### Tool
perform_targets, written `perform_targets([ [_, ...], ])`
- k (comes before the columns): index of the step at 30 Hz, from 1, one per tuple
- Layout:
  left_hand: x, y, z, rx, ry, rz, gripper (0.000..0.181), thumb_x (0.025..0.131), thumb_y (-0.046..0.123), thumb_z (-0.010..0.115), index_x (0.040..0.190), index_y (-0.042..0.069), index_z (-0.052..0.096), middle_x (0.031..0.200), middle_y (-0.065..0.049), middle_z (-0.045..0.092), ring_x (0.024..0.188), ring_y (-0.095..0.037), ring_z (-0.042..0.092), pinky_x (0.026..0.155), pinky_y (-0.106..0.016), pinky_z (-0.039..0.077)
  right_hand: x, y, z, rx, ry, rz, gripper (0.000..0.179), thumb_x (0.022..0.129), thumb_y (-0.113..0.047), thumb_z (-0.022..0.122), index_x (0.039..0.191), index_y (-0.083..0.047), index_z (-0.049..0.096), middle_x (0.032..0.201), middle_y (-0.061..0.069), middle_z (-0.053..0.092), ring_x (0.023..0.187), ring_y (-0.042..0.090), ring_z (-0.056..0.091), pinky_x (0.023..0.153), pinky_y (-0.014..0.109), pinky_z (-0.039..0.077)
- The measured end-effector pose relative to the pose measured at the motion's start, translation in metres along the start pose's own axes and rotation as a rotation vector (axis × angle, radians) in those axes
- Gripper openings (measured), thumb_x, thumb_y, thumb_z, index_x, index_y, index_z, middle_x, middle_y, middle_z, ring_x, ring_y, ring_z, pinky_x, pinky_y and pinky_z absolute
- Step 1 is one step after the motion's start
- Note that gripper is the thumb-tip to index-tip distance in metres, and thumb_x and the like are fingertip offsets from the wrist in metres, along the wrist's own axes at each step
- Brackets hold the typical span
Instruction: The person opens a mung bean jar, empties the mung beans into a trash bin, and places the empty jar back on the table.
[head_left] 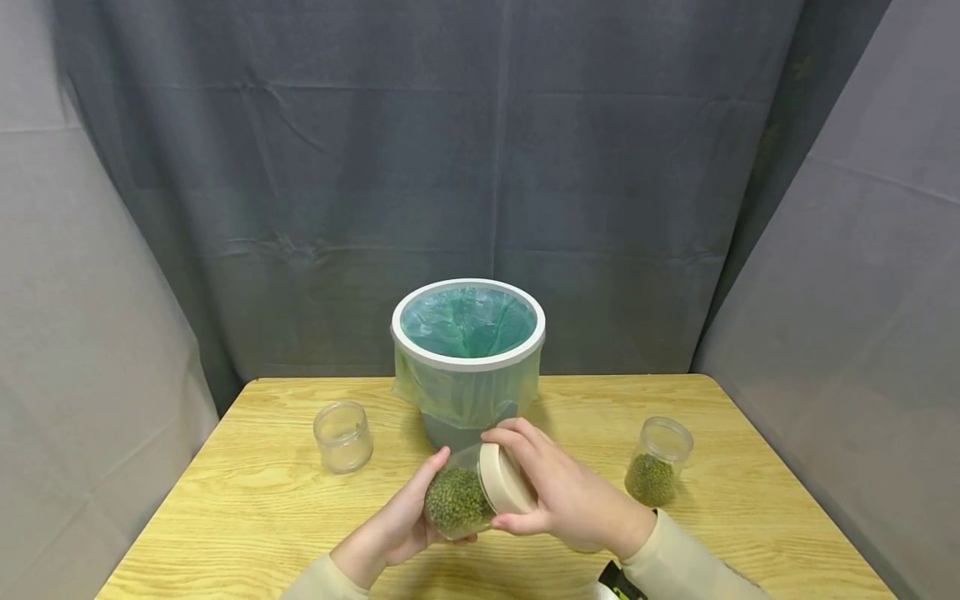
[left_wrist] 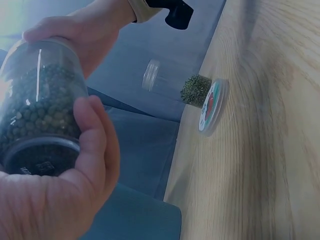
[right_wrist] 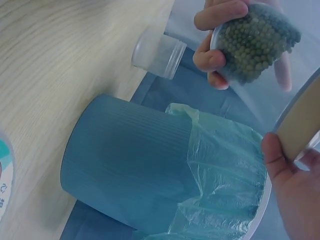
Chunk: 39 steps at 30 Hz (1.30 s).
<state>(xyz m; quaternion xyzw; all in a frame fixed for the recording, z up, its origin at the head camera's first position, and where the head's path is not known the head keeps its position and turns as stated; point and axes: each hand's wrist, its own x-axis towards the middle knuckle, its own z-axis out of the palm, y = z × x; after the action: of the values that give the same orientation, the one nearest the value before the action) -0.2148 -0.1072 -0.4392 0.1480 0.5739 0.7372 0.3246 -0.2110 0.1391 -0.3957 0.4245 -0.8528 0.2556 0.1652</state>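
Observation:
A clear jar (head_left: pixel 457 502) part filled with green beans is tilted over the table in front of the bin. My left hand (head_left: pixel 401 521) grips its lower body, thumb on the upper side and fingers underneath. With fingers and thumb around the rim, my right hand (head_left: pixel 570 493) holds a beige lid (head_left: pixel 510 482) at the jar's mouth. In the right wrist view the lid (right_wrist: pixel 300 122) shows near the jar (right_wrist: pixel 257 45); I cannot tell whether it is still seated. Part of the jar is hidden by both hands.
Behind the hands stands a grey bin (head_left: pixel 450 429) with a green liner (head_left: pixel 468 387) and white rim. A lidless clear jar (head_left: pixel 343 437) is at left. At right stands another lidless jar (head_left: pixel 660 462) with beans. A printed round lid (left_wrist: pixel 212 107) lies on the table.

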Motion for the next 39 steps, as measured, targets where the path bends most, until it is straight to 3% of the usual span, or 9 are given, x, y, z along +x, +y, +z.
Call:
perform_targets([
  [5,-0.002,0.002,0.001,0.001,-0.019,0.001,0.073,0.107,0.062,0.024,0.138,-0.001,0.046,0.114,-0.007,0.063,0.095,-0.015,0.068,0.08,-0.028,0.058,-0.002,0.002,-0.002,0.014,-0.002,-0.021,0.084,0.085,-0.055,0.079,0.149,-0.019,0.04,0.139,0.0,0.045,0.116,0.014,0.055,0.09,0.033,0.057],
  [9,-0.003,0.003,0.0,0.025,-0.009,0.014,0.074,0.107,0.061,0.024,0.141,-0.002,0.044,0.115,-0.005,0.064,0.095,-0.014,0.068,0.08,-0.028,0.058,-0.003,-0.001,-0.004,0.06,-0.019,0.038,0.091,0.083,-0.051,0.083,0.155,-0.025,0.035,0.142,-0.002,0.042,0.12,0.014,0.055,0.092,0.036,0.057],
  [12,-0.003,0.004,0.0,0.048,0.023,0.042,0.071,0.108,0.059,0.025,0.142,-0.002,0.04,0.114,-0.004,0.063,0.094,-0.013,0.068,0.079,-0.028,0.058,-0.003,-0.005,-0.009,0.174,-0.034,0.134,0.09,0.087,-0.041,0.082,0.158,-0.025,0.03,0.144,0.002,0.043,0.124,0.018,0.055,0.097,0.041,0.055],
  [17,-0.002,0.004,0.002,0.083,0.085,0.11,0.054,0.11,0.051,0.03,0.135,0.003,0.03,0.115,-0.006,0.055,0.093,-0.014,0.065,0.078,-0.027,0.058,0.0,-0.014,-0.02,0.436,-0.065,0.366,0.064,0.104,-0.032,0.062,0.158,-0.016,0.032,0.145,0.016,0.043,0.122,0.032,0.054,0.09,0.04,0.055],
  [20,-0.002,0.004,0.004,0.104,0.108,0.135,0.048,0.111,0.048,0.031,0.133,0.005,0.03,0.115,-0.006,0.053,0.096,-0.014,0.063,0.081,-0.029,0.057,0.001,-0.017,-0.026,0.48,-0.103,0.474,0.058,0.107,-0.037,0.056,0.156,-0.014,0.035,0.148,0.02,0.044,0.121,0.032,0.055,0.085,0.038,0.054],
  [25,-0.002,0.005,0.005,0.122,0.12,0.149,0.047,0.111,0.045,0.035,0.135,0.005,0.031,0.116,-0.005,0.056,0.099,-0.015,0.063,0.084,-0.03,0.057,0.003,-0.018,-0.031,0.568,-0.167,0.558,0.064,0.106,-0.041,0.057,0.155,-0.006,0.034,0.149,0.024,0.045,0.115,0.03,0.061,0.08,0.037,0.058],
  [30,-0.001,0.005,0.007,0.118,0.127,0.14,0.051,0.111,0.046,0.039,0.138,0.004,0.031,0.118,-0.006,0.057,0.1,-0.014,0.064,0.086,-0.03,0.057,0.002,-0.017,-0.029,0.57,-0.171,0.585,0.072,0.101,-0.04,0.066,0.154,-0.003,0.035,0.142,0.02,0.052,0.111,0.028,0.061,0.079,0.035,0.056],
  [39,0.0,0.004,0.009,0.091,0.134,0.131,0.05,0.111,0.049,0.035,0.133,0.004,0.035,0.112,-0.005,0.058,0.093,-0.012,0.065,0.082,-0.029,0.058,-0.001,-0.012,-0.024,0.518,-0.105,0.5,0.071,0.098,-0.032,0.072,0.153,-0.005,0.038,0.135,0.017,0.053,0.106,0.022,0.058,0.082,0.028,0.056],
])
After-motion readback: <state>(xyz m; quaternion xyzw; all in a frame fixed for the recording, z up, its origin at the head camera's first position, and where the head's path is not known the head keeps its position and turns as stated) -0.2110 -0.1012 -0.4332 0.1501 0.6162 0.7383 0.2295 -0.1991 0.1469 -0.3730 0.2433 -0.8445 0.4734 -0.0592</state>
